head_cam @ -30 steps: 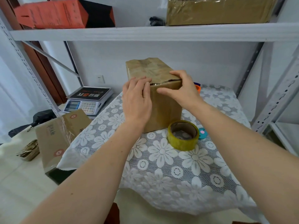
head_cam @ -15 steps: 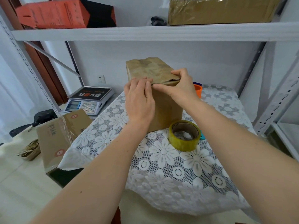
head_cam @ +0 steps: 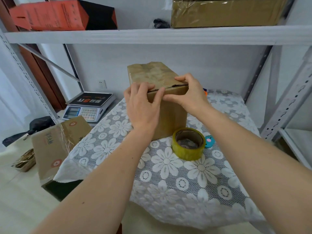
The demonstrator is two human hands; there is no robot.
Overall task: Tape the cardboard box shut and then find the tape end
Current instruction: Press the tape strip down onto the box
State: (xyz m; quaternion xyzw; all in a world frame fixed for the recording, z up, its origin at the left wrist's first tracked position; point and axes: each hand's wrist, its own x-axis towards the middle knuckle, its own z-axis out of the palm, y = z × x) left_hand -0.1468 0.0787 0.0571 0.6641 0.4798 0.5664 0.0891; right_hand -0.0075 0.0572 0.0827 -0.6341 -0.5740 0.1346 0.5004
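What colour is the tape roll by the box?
Yellowish-olive tape roll with a brown cardboard core, seen in the head view.

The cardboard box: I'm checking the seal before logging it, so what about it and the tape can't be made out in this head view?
- Cardboard box: the near top edge is partly covered by the left hand and right hand, so the seal there can't be judged.
- Box's far and side faces: turned away from the camera.
- Tape roll: its loose end is too fine to spot.
- Orange thing: mostly hidden behind the right hand.
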